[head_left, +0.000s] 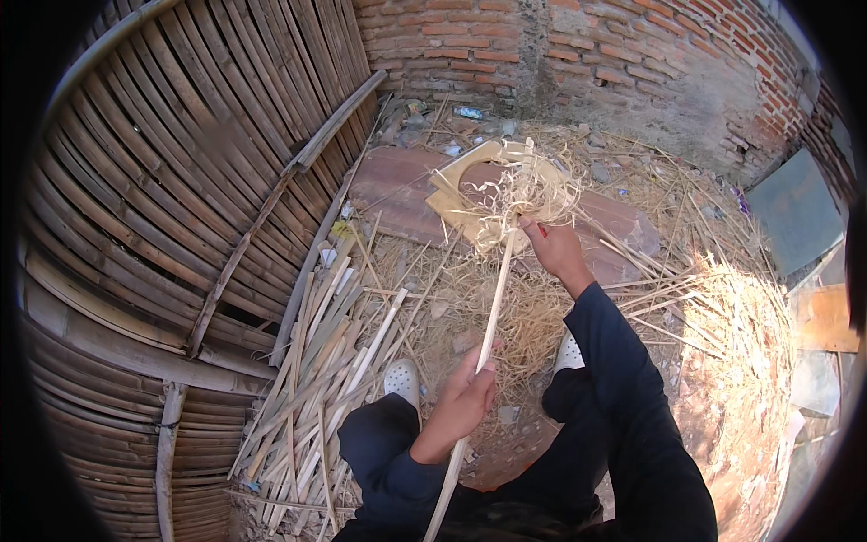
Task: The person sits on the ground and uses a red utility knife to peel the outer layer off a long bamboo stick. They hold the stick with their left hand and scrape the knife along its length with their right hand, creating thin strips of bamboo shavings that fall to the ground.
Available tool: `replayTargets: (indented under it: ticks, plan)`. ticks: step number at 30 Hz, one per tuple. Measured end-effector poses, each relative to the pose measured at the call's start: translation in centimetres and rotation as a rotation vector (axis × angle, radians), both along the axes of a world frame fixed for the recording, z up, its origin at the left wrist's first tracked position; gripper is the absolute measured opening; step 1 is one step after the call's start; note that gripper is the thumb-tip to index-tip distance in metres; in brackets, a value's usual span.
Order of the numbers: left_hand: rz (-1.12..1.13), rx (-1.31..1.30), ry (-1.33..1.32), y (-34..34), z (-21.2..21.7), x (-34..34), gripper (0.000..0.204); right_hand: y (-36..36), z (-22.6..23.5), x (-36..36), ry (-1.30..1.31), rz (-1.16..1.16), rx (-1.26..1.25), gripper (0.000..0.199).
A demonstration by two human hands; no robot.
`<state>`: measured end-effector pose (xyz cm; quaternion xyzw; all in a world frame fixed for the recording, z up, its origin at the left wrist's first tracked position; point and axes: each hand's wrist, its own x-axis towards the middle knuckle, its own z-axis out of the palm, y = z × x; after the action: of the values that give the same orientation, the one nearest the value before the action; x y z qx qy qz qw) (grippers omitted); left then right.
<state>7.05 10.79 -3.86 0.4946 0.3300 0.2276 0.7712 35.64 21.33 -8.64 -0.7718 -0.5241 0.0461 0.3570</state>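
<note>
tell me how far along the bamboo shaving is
Done: curled shavings are heaped by the wooden block, and split strips lie piled at the left. In hand: the left hand grips a long bamboo strip while the right hand works its far end. How much of it remains unshaved cannot be told.

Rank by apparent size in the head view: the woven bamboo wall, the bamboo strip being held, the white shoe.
1. Woven bamboo wall, largest by far.
2. Bamboo strip, long but thin.
3. White shoe, smallest, though nearer the camera than the wall.
</note>
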Motion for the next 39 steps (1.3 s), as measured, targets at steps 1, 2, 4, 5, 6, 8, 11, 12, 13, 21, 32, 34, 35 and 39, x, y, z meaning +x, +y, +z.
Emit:
replayTargets:
  ticks: [1, 2, 4, 5, 6, 8, 11, 12, 13, 21, 32, 34, 35, 39]
  plan:
    - [0.018, -0.009, 0.008, 0.3, 0.1, -0.5, 0.044, -0.7, 1.0, -1.6, -0.030, 0.078, -0.051, 0.071]
    - [0.029, -0.016, 0.013, 0.6, 0.2, -0.8, 0.046, -1.9, 2.6, -3.0, -0.063, 0.149, -0.101, 0.070]
    - [0.099, 0.003, -0.012, 1.1, -0.8, -0.9, 0.050, -3.7, 4.4, -5.1, -0.123, 0.282, -0.144, 0.067]
    - [0.133, 0.004, -0.024, 1.1, -1.2, -0.9, 0.053, -4.5, 4.6, -6.0, -0.145, 0.349, -0.144, 0.066]
    - [0.132, -0.019, -0.075, 1.3, -1.0, -1.1, 0.055, -5.1, 4.5, -6.9, -0.165, 0.417, -0.144, 0.065]
    - [0.124, 0.000, -0.041, 1.1, 0.2, -1.2, 0.055, -6.1, 4.1, -8.3, -0.186, 0.468, -0.144, 0.064]
    - [0.102, 0.049, -0.002, 0.5, 1.1, -1.4, 0.056, -6.1, 3.6, -8.1, -0.220, 0.430, -0.159, 0.062]
    - [0.098, 0.066, 0.020, 0.2, 1.6, -1.3, 0.056, -5.6, 3.5, -7.3, -0.215, 0.378, -0.143, 0.062]
    - [0.102, 0.084, 0.047, -0.2, 2.0, -1.5, 0.056, -4.9, 3.1, -6.6, -0.205, 0.334, -0.125, 0.061]
    - [-0.027, -0.065, -0.151, -0.4, 2.2, -1.6, 0.060, -5.7, 3.5, -9.8, -0.190, 0.430, -0.267, 0.058]
    - [0.189, -0.549, -0.622, 3.2, 0.7, -2.9, 0.051, -7.2, 2.3, -7.4, 0.540, 0.571, -0.219, 0.034]
    - [0.227, -0.575, -0.632, 3.2, 0.6, -3.0, 0.046, -8.1, 3.4, -6.8, 0.904, 0.670, -0.488, 0.034]
    - [0.245, -0.589, -0.636, 3.2, 0.6, -3.0, 0.044, -8.2, 3.7, -6.9, 1.035, 0.697, -0.467, 0.036]
    - [0.226, -0.550, -0.598, 3.5, 0.1, -3.0, 0.035, -8.3, 4.8, -6.9, 1.328, 0.686, -0.351, 0.034]
